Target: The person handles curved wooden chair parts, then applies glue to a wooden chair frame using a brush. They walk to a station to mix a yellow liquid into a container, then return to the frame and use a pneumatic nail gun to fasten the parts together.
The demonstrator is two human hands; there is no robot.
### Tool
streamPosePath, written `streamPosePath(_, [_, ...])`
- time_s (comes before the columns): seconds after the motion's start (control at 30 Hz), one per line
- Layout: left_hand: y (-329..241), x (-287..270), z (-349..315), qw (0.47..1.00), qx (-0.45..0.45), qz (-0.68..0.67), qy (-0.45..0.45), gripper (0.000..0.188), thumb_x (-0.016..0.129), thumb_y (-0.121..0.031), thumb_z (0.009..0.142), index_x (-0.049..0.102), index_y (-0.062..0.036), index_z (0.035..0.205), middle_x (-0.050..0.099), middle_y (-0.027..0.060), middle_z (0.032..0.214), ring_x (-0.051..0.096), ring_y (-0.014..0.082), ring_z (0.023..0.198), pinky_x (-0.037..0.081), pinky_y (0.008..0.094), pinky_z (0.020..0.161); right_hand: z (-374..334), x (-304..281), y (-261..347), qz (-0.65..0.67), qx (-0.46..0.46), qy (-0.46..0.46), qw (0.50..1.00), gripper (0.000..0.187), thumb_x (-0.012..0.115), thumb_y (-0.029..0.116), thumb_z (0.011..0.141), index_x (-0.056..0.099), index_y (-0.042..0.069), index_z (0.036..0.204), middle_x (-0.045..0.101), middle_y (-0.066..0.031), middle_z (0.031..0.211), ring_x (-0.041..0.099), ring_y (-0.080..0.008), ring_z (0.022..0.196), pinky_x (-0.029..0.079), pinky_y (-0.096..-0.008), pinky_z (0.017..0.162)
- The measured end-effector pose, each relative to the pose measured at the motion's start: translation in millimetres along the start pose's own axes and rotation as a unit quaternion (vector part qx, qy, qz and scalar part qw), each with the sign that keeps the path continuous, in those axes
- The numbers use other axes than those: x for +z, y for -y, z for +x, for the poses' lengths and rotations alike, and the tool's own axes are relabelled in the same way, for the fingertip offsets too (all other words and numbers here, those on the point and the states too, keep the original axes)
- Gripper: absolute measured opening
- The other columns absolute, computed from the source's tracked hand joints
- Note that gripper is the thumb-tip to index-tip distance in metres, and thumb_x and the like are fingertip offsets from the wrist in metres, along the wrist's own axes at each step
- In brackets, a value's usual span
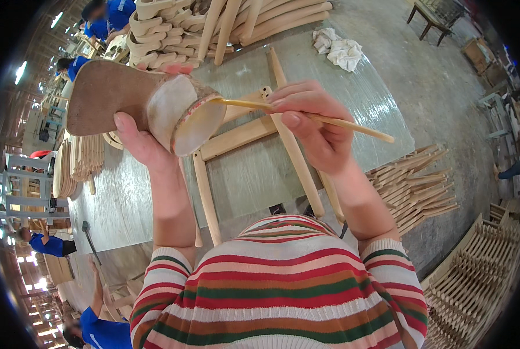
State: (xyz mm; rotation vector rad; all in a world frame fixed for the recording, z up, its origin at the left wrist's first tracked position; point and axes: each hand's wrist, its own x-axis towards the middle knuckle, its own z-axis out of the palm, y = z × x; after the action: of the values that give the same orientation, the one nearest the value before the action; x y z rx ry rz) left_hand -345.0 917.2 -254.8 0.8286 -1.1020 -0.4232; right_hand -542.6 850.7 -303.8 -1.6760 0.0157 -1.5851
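My left hand (141,139) is closed around a white tub (173,104), tilted so that its mouth faces right. Red and yellowish smears mark the tub's rim. Pressed by the same hand, a flat brown board (106,96) with rounded corners sticks out to the left; whether it is joined to the tub I cannot tell. My right hand (315,119) pinches a thin wooden stick (359,128), its far tip at the tub's mouth. Below both hands, a pale wooden chair frame (239,139) lies on the table (242,180).
Curved wooden parts (161,35) are piled at the table's far side. A crumpled white cloth (338,49) lies at the far right. Wooden legs (414,186) are heaped at right, above stacked slats (475,279). People in blue shirts (103,331) work to the left.
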Motion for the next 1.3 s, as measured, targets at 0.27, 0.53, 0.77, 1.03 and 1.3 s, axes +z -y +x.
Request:
streamPosePath(0.27, [-6,1,5,0.999,0.012,-0.011,0.033,0.076,0.039,-0.065,0.081,0.040,-0.0022,0.124,0.058,0.0246,0.101,0.057,0.0305,0.096,0.046,0.0374,0.080,7,3,-6,0.016,-0.015,0.016,1.000,0.005,0.062,0.005,0.081,0.062,0.003,0.086,0.064,-0.0055,0.080,0.060,-0.0199,0.079,0.041,-0.0300,0.076])
streamPosePath(0.53, [-5,-4,3,0.999,0.016,0.010,0.040,0.078,0.040,-0.066,0.080,0.040,-0.0012,0.124,0.058,0.0219,0.103,0.056,0.0309,0.100,0.044,0.0389,0.085,9,-3,-4,-0.005,0.006,0.110,0.994,0.013,0.055,0.008,0.087,0.060,-0.003,0.092,0.064,-0.0148,0.085,0.058,-0.0275,0.089,0.046,-0.0374,0.081])
streamPosePath(0.77, [-2,-3,3,0.999,0.031,0.004,0.039,0.078,0.041,-0.066,0.081,0.040,-0.0022,0.125,0.057,0.0236,0.104,0.055,0.0304,0.099,0.044,0.0368,0.083,10,-1,-12,-0.003,0.002,0.096,0.995,0.007,0.060,0.003,0.082,0.063,0.002,0.088,0.063,-0.0083,0.084,0.059,-0.0225,0.086,0.044,-0.0316,0.075])
streamPosePath(1.03, [0,-9,7,0.996,0.084,-0.019,0.029,0.074,0.038,-0.066,0.082,0.040,-0.0080,0.128,0.055,0.0283,0.105,0.053,0.0348,0.100,0.043,0.0407,0.085,-2,9,-11,0.020,-0.010,0.003,1.000,0.008,0.059,0.002,0.082,0.063,0.001,0.089,0.064,-0.0090,0.085,0.059,-0.0243,0.086,0.042,-0.0325,0.079])
streamPosePath(1.3, [21,3,10,0.990,0.115,-0.040,-0.073,0.070,0.039,-0.065,0.081,0.042,-0.0142,0.129,0.052,0.0266,0.111,0.051,0.0411,0.106,0.045,0.0480,0.087,-34,41,-23,0.085,0.094,-0.150,0.981,0.010,0.055,0.009,0.089,0.058,0.000,0.093,0.064,-0.0111,0.086,0.060,-0.0190,0.082,0.045,-0.0289,0.076])
